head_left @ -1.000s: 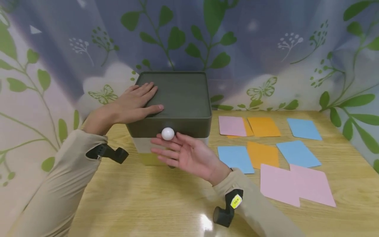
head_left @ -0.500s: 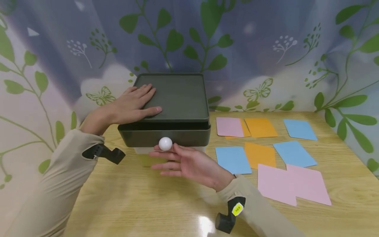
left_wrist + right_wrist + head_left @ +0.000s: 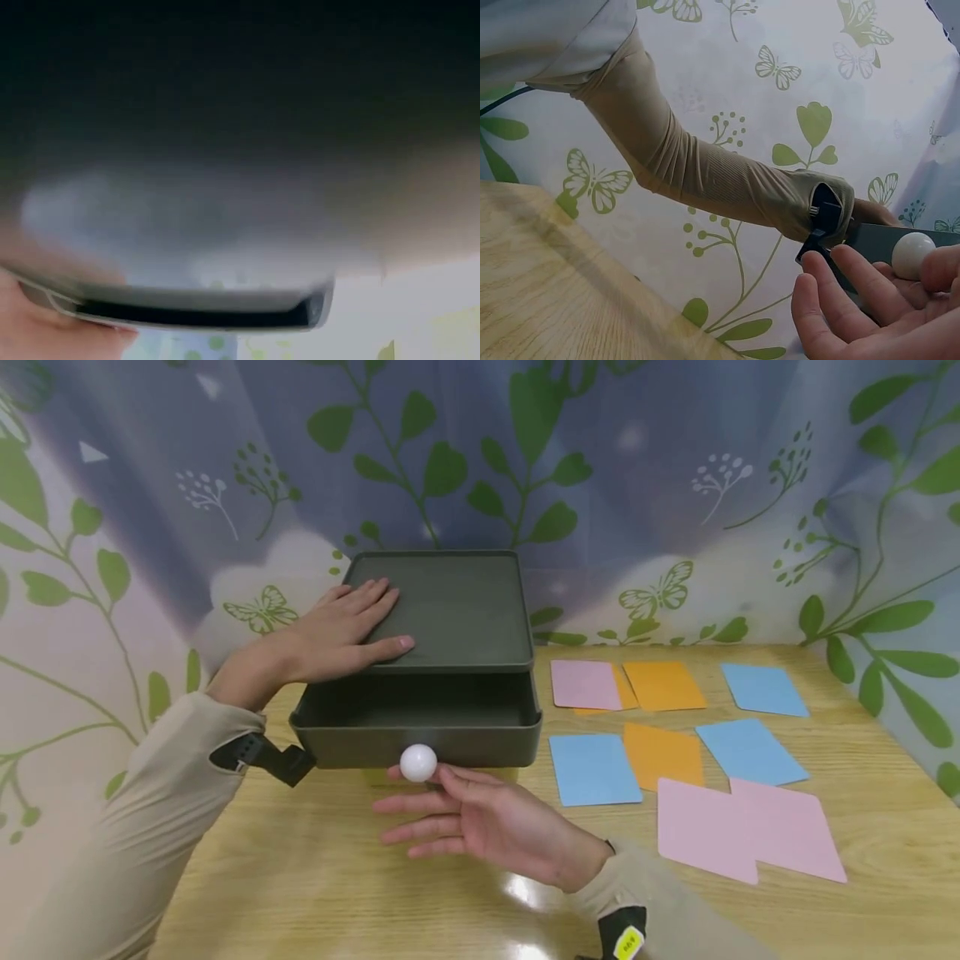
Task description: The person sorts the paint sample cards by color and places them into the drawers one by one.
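Note:
A stacked drawer box [image 3: 450, 602] stands on the table, dark grey-green on top, with a yellow part showing below. Its top drawer [image 3: 322, 745] is pulled partway out, so its dark inside shows. On the drawer's front is a round white knob [image 3: 417, 763]. My right hand [image 3: 495, 827] pinches the knob between thumb and index finger, palm up, other fingers spread; the right wrist view also shows the knob [image 3: 913, 256] at the thumb. My left hand [image 3: 337, 631] rests flat on the left side of the box top. A dark blurred surface fills most of the left wrist view.
Several square paper cards lie on the wooden table [image 3: 315, 877] right of the box: pink [image 3: 705, 827], orange [image 3: 663, 756] and blue [image 3: 596, 770]. A leaf-patterned curtain [image 3: 637, 460] hangs close behind the box and along both sides.
My right hand has drawn the top drawer out toward me by its knob, from fully in to partway out. My left hand has stayed on the box top.

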Demonstrator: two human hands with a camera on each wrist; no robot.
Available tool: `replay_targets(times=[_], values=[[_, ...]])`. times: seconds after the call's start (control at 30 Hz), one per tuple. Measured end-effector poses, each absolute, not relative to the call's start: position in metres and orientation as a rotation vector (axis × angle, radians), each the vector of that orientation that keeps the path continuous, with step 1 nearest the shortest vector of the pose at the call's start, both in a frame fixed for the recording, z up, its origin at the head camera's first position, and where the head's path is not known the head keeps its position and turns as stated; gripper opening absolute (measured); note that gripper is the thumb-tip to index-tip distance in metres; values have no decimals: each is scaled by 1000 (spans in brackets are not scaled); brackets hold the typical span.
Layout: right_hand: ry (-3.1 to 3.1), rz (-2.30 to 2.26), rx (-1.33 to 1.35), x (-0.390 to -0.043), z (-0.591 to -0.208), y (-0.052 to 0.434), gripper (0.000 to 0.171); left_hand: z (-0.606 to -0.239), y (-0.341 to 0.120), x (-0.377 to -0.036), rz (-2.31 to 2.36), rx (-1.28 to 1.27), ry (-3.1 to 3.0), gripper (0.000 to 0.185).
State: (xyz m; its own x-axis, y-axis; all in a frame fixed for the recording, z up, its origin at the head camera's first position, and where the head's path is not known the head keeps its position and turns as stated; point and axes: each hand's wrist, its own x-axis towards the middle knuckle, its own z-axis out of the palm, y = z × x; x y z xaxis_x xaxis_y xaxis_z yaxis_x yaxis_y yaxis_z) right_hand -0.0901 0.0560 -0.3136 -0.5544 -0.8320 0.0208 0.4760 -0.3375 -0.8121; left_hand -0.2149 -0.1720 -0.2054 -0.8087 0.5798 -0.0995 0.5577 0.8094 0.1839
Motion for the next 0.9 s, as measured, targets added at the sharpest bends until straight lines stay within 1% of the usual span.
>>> replay_targets(times=[0.27, 0.63, 0.77, 0.9], values=[[998, -1959, -581, -82, -316, 59, 54, -209, -177, -217, 233, 949, 2850, 83], [950, -1802, -670, -43, -311, 59, 50, -207, -176, -216, 232, 962, 2875, 79], [958, -1777, -668, -41, -309, 65, 52, -209, -175, -216, 229, 961, 2874, 79], [989, -1802, -676, -45, -316, 80, 51, -210, -175, -216, 226, 962, 2876, 79]])
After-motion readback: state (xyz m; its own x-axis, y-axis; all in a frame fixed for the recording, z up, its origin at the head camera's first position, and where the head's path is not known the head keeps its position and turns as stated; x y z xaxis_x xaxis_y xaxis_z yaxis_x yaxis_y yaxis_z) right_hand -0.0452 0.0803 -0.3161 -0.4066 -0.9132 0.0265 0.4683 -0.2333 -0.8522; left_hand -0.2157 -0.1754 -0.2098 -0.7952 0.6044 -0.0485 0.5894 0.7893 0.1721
